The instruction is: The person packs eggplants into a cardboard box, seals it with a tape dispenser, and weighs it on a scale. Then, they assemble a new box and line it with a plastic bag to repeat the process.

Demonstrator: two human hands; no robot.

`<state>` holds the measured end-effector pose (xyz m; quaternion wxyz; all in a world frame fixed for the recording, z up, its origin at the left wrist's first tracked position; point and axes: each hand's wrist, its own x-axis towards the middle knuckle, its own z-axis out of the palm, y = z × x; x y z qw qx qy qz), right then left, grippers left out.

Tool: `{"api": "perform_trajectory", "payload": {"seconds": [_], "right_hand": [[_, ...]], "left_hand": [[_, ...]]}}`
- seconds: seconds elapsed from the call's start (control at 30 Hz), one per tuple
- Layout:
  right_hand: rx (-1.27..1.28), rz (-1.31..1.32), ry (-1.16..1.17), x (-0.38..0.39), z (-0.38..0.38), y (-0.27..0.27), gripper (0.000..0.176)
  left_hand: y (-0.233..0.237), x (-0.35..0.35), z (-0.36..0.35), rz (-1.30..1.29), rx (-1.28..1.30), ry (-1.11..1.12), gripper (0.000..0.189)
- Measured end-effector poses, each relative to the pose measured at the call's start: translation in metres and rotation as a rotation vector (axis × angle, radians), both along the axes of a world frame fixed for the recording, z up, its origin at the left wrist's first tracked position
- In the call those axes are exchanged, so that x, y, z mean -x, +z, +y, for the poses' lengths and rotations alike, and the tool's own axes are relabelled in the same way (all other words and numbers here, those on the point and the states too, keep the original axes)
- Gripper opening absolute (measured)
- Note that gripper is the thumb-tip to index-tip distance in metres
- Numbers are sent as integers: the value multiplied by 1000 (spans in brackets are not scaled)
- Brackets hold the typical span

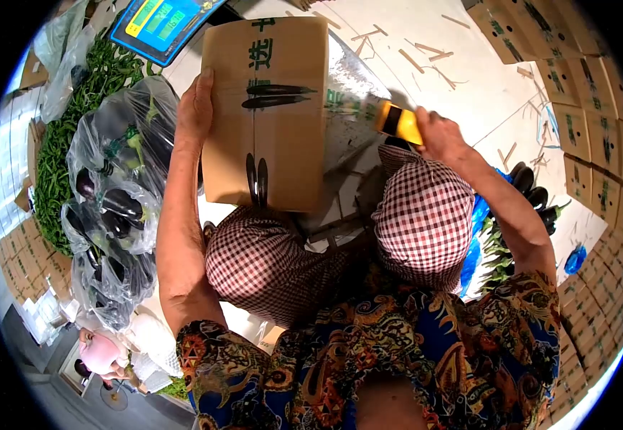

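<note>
I find the carton [265, 132] at 9 o'clock from my right hand [442, 136], which grips the yellow tape dispenser [410, 129]; its long axis runs 12-to-6, my nearer left hand [195, 107] clasping its left edge.

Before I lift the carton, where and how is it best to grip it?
Probably with palms from left and right, flat on the long, straight sides of the carton: the left hand is at one; the other looks free, but the right hand holds a yellow tool.
</note>
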<state>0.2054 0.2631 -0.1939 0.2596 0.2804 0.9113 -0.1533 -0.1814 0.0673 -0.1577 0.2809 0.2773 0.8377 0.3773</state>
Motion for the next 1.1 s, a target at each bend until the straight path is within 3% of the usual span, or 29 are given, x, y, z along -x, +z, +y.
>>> {"api": "perform_trajectory", "payload": {"seconds": [0.03,0.1,0.17,0.27,0.3,0.4,0.43,0.47,0.5,0.53,0.57,0.67,0.8,0.87,0.97,1.0,1.07,1.1], "right_hand": [[4,110,116,5,6,-28,44],[-277,132,465,24,14,-87,42],[-861,-63,923,76,4,-118,37],[-534,-311,1010,139,-9,-47,29],[-568,-202,1061,122,10,-78,30],[132,-119,116,107,30,-50,43],[204,-279,20,111,36,-6,53],[341,-104,-111,77,64,-38,64],[299,24,-81,56,82,-29,64],[451,120,-394,49,95,10,69],[476,253,-561,42,102,39,64],[680,637,-856,23,131,92,43],[1016,944,-909,37,129,129,47],[924,874,-857,50,120,133,64],[787,625,-748,61,121,113,70],[775,472,-693,68,115,110,69],[817,427,-811,73,98,86,66],[883,426,-809,81,89,86,65]], "left_hand": [[-3,3,-2,17,4,-12,51],[-14,10,-3,73,40,-44,53],[-21,17,-5,156,99,-72,56],[-8,4,0,47,35,18,58],[0,0,0,-33,42,2,57],[12,-12,12,-157,18,-62,60],[17,-18,17,-214,-91,-91,61],[21,-28,20,-273,-196,-122,62],[21,-41,23,-340,-299,-158,64],[18,-51,29,-238,-340,-239,66],[16,-59,38,-130,-386,-319,68],[1,-95,54,276,-446,-456,75],[14,-126,67,600,-258,-794,87],[0,-134,68,599,-327,-857,81],[0,-131,61,537,-425,-974,65],[-5,-126,52,507,-465,-820,63],[-27,-110,29,451,-532,-510,61],[-58,-100,8,246,-394,-185,55]]}}
